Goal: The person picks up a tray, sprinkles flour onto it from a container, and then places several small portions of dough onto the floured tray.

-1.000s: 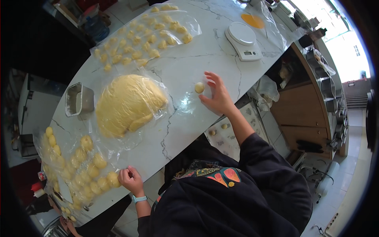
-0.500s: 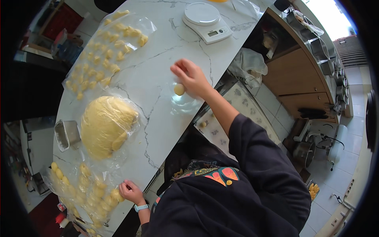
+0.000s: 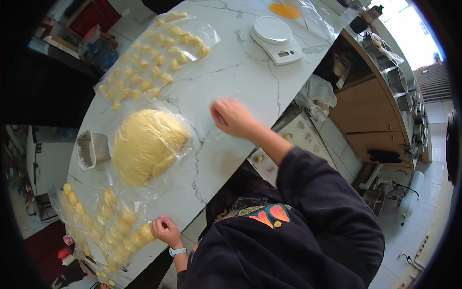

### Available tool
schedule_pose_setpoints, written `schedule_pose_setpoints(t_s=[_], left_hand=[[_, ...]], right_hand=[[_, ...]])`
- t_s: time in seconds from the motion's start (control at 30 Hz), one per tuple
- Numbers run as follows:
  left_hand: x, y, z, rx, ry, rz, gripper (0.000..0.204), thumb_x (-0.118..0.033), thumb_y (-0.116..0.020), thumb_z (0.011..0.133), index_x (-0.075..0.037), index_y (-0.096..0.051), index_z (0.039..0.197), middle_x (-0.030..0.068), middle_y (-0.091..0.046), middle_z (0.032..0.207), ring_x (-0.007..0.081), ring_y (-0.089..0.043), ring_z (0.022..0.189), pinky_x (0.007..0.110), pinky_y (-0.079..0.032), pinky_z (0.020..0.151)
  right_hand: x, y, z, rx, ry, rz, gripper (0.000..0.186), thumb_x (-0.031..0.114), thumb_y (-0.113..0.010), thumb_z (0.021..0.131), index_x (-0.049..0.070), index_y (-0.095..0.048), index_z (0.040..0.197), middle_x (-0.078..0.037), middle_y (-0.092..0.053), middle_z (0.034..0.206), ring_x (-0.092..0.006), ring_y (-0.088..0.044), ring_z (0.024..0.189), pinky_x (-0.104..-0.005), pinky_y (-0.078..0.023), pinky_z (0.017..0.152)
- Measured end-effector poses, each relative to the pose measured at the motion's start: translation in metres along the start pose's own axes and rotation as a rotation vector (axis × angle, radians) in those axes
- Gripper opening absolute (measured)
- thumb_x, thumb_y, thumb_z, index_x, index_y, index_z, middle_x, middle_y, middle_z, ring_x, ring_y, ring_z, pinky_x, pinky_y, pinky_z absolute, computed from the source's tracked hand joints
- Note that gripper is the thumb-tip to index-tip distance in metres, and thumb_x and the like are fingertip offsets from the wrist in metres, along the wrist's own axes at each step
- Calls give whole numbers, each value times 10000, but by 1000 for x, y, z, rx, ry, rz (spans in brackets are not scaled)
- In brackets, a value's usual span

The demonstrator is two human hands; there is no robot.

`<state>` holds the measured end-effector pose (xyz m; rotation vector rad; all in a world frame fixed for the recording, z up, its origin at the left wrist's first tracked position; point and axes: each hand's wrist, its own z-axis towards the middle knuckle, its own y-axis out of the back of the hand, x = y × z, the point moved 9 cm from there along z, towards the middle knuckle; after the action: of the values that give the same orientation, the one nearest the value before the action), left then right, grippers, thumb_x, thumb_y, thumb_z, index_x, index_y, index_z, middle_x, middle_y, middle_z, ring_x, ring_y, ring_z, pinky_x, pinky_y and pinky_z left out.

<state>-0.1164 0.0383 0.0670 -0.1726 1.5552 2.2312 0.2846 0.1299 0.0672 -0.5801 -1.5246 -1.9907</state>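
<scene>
My right hand [image 3: 233, 117], blurred, is closed low over the marble counter [image 3: 240, 82], its fingers curled down; what is under them is hidden. To its left a large mound of yellow dough [image 3: 147, 144] lies under clear plastic. My left hand [image 3: 166, 231], with a watch at the wrist, is curled at the counter's near edge, touching or beside rows of yellow dough balls [image 3: 126, 216] under plastic. Whether it grips anything is hidden. Small dough pieces [image 3: 166, 77] lie under a plastic sheet at the back, and a metal tin [image 3: 98, 149] stands left of the mound.
A white scale [image 3: 280, 50] and an orange scraper [image 3: 284, 10] lie at the far right. Below the right edge is a tray [image 3: 301, 147] with small balls. A cabinet [image 3: 361, 111] with metal pans stands right; a water jug [image 3: 101, 55] is back left.
My right hand has gone from open beside a small pale dough ball to curled over that spot, the ball now out of sight. My left hand stays curled by the dough balls.
</scene>
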Motion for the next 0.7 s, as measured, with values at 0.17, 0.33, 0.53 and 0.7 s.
schedule_pose_setpoints(t_s=[0.17,0.33,0.53,0.7], left_hand=[[4,0,-5,-33,51,-18,337,-78,-557,873,-33,-361,602,96,-386,596,292,-393,565,421,-282,547],[5,0,-3,-4,63,-47,331,-79,-562,868,-37,-366,605,88,-390,600,286,-392,570,415,-287,550],[9,3,-7,-8,45,-45,340,-74,-558,871,-34,-362,597,100,-386,596,297,-388,571,414,-294,549],[4,-4,0,-6,-37,-54,348,-77,-545,891,-19,-365,599,114,-382,594,306,-377,568,419,-290,541]], right_hand=[[-46,54,-29,-181,20,-48,133,63,-582,783,62,-476,862,-101,-531,839,-308,-549,853,-385,-427,803],[-40,30,19,-202,-114,-15,146,68,-583,802,55,-488,911,-101,-542,875,-304,-544,909,-375,-435,791],[-27,62,-61,-494,-237,272,359,69,-646,799,76,-511,1131,-83,-586,965,-277,-553,988,-363,-460,845],[-62,82,-67,-293,-359,466,516,12,-686,787,78,-495,1262,-90,-630,1025,-190,-594,946,-313,-507,824]])
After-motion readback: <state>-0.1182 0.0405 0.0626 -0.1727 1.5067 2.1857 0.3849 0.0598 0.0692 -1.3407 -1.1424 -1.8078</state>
